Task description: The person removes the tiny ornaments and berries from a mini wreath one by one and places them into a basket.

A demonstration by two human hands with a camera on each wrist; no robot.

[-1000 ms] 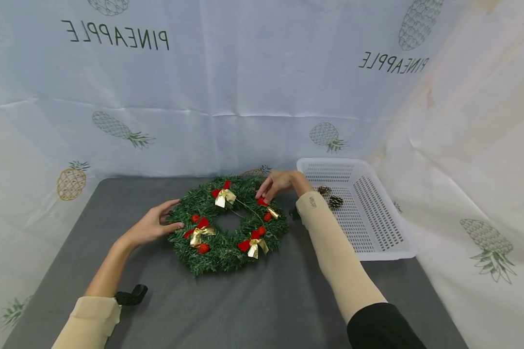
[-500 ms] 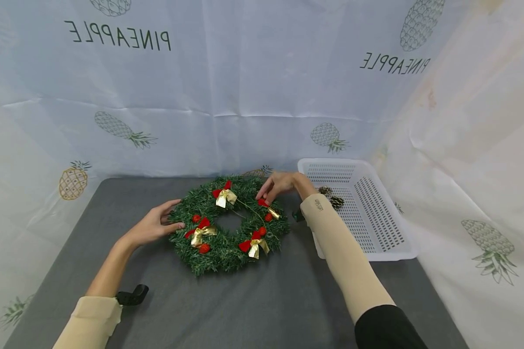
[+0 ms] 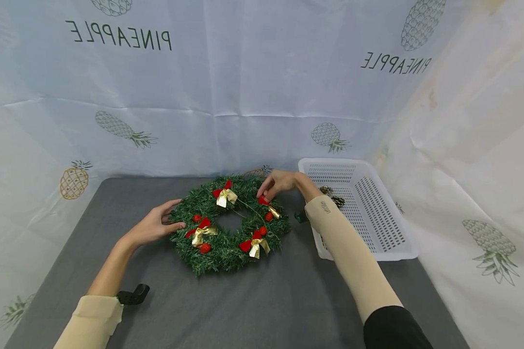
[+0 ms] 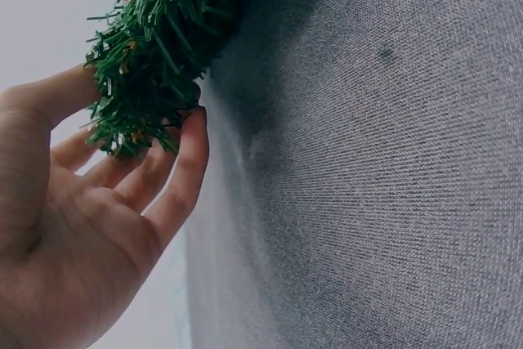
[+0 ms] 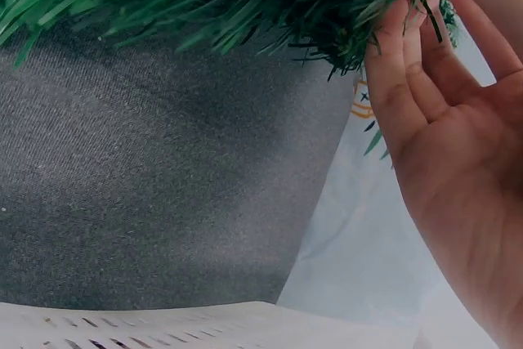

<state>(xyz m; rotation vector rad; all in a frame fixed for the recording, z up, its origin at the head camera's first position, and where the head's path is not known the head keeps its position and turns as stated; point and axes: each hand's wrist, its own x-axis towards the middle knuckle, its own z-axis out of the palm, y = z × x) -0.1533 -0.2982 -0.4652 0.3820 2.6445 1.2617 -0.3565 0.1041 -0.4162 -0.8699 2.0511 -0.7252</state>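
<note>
A green tinsel wreath lies flat on the grey cloth, decorated with several red-and-gold bows and red balls. At its left edge my left hand holds the rim, thumb above and fingers curled round the outer side; the left wrist view shows the fingertips against the green strands. My right hand reaches over the upper right of the wreath and pinches the red part of a bow. In the right wrist view green strands partly hide the fingertips, and the bow can barely be made out.
On the right stands a white perforated plastic basket, partly behind my right forearm. Gold-tipped pine cones lie in it. A pineapple-print curtain hangs behind the grey-covered table.
My right forearm and sleeve have shifted slightly to the right, while the fingers stay at the same bow. The left hand and wreath keep their places.
</note>
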